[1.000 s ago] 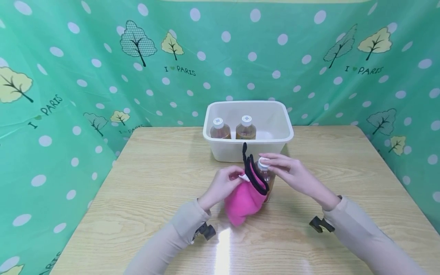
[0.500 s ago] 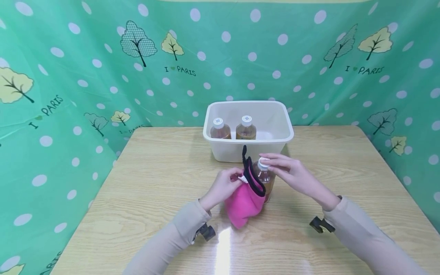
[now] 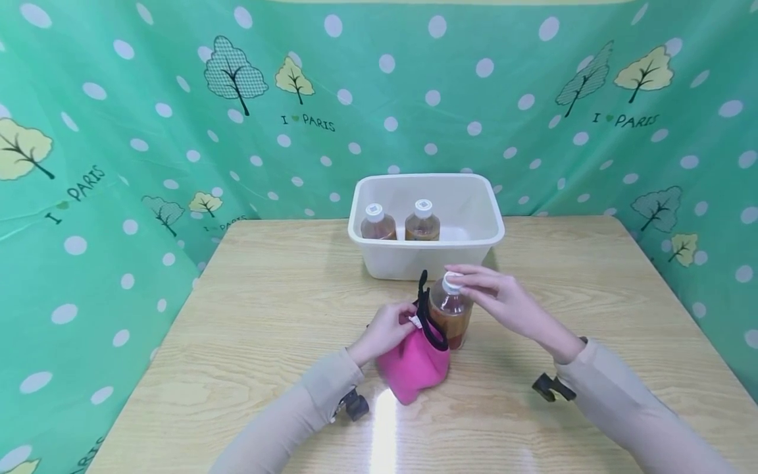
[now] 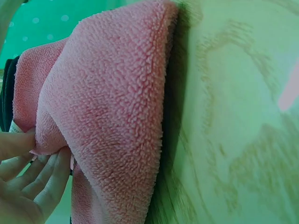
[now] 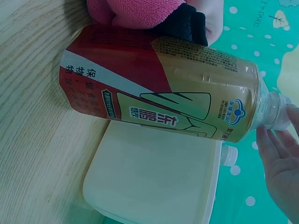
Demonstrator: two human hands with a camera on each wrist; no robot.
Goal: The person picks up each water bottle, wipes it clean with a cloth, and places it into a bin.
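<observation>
My left hand [image 3: 387,332] pinches the edge of a pink fleece pouch [image 3: 414,368] with a black-bound mouth and a small black loop. The left wrist view shows the thumb and fingers [image 4: 51,182] gripping a fold of its fuzzy cloth. Just right of the pouch stands a drink bottle [image 3: 450,316] with a white cap and a gold and red label [image 5: 159,88]. My right hand [image 3: 500,293] holds that bottle by its cap, thumb and fingers around it in the right wrist view. The pouch overlaps the bottle's lower left side in the head view.
Behind the hands a white plastic bin [image 3: 426,260] stands on the wooden table [image 3: 266,342]. Two capped bottles, a left one [image 3: 378,227] and a right one [image 3: 422,227], are inside it. A green dotted cloth [image 3: 385,85] hangs around the table's back and sides.
The left hand has drawn the pouch down and left, away from the bottle, so more of the bottle's label shows. The right hand stays on the cap.
</observation>
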